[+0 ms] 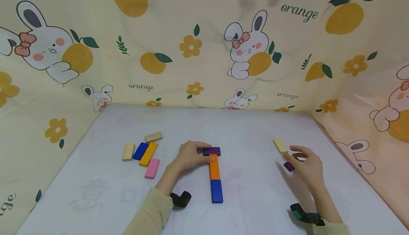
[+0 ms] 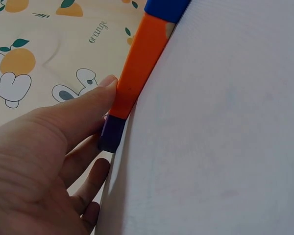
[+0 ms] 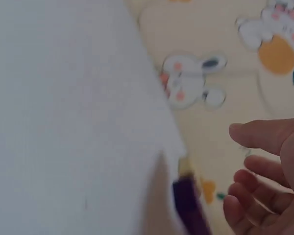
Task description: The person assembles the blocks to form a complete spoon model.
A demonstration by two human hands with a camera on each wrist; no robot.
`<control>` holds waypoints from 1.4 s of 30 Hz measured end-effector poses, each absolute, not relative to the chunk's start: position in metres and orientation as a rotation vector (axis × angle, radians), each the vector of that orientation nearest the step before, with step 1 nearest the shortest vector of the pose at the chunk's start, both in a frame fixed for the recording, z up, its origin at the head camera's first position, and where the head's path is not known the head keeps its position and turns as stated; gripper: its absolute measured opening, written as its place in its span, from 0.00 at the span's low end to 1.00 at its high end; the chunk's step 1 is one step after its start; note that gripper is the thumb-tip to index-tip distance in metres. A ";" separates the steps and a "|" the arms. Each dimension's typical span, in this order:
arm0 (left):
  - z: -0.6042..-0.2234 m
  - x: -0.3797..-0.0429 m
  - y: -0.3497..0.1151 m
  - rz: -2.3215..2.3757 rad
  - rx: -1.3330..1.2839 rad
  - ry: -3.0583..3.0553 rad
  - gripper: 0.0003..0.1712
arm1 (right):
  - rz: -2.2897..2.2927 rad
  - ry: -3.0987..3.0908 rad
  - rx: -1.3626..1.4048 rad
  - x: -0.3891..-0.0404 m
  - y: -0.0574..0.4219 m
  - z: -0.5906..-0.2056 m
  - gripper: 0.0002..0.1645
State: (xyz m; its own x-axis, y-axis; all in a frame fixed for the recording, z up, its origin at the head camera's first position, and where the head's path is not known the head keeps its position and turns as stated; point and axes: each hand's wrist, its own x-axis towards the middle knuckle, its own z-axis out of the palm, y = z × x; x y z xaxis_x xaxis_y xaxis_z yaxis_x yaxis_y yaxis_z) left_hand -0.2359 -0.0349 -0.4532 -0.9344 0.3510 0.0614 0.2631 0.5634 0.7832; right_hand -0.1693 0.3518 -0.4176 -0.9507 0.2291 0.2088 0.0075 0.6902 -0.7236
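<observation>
as left grip [image 1: 190, 154] pinches purple block [image 1: 215, 151], right grip [image 1: 309, 167] parted, plum block [image 1: 289, 166] just beside

Makeshift booth [image 1: 211, 71] — white tabletop [image 1: 252, 192], bunny-print cloth walls [image 1: 204, 4]

Smooth orange block [image 1: 214, 167]; pale block [image 1: 279, 145] of grained wood.

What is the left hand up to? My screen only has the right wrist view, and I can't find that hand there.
Observer: The left hand has its fingertips at a purple block.
Visitor: Is that little block all by itself?
Observer: No, it lies crosswise at one end of an orange block.
Visitor: Oh! Anything farther left?
Observer: Yes, in the head view a pink block lies farther left than that hand.
</observation>
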 end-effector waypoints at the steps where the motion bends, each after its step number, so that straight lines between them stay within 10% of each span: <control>1: -0.453 -0.236 -0.035 1.318 0.529 2.689 0.26 | 1.101 -2.627 -0.198 -0.170 0.356 -0.420 0.34; 42: -0.450 -0.233 -0.034 1.307 0.553 2.691 0.26 | 1.289 -2.867 0.010 -0.174 0.402 -0.434 0.48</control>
State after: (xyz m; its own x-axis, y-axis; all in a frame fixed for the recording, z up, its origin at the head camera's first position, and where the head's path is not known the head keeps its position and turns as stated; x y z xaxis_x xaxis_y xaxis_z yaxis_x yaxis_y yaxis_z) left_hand -0.2328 -0.0340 -0.4499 -0.9291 0.3634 0.0684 0.2785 0.5657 0.7762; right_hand -0.1736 0.4017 -0.4342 -1.0000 -0.0066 0.0009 -0.0051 0.6639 -0.7478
